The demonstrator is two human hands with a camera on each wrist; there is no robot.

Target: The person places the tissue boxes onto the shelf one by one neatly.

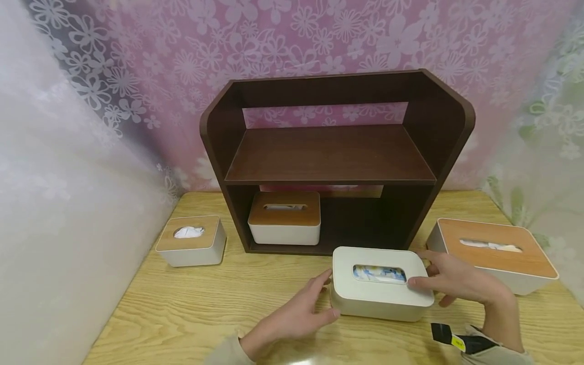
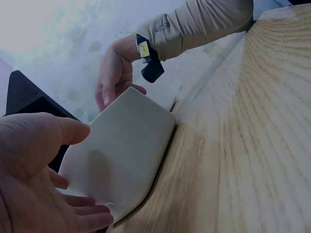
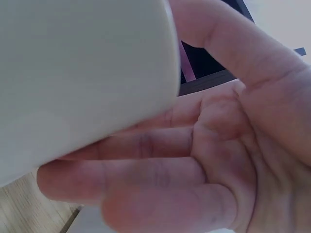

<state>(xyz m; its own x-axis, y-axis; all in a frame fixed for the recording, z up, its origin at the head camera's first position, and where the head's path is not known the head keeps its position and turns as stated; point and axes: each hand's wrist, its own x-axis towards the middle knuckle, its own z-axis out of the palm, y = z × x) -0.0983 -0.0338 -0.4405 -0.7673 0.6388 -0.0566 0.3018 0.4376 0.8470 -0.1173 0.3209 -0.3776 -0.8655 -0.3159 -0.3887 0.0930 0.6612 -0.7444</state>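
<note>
Grasping the right end of a white tissue box (image 1: 380, 290) with the right grip (image 1: 456, 279), pressing the thumb onto the lid and, in the right wrist view, reaching the fingers along and apparently beneath the lower edge. At the other end, lying with the left grip (image 1: 298, 312) around the corner, fingers loosely extended and curled round nothing; hard to tell how firmly touching. Standing in front of the dark shelf (image 1: 330, 154), before the right half of its lower compartment, with a blue-and-white pack (image 1: 379, 274) showing through the slot; impossible to say whether wholly resting on the wood-grain surface (image 1: 182, 309) or slightly raised. Judging from this, busy with handling and lining up the box just outside the shelf. Calling next, most likely, for closing the left fingers on their end, then lifting level and sliding back into the gap beside the wood-topped box (image 1: 285, 225), without knocking the upright on the right. Farther out, seen left of the shelf, a small box (image 1: 191, 246); seen right, just beyond the right grip, a long box (image 1: 495, 256), likewise wood-topped.
</note>
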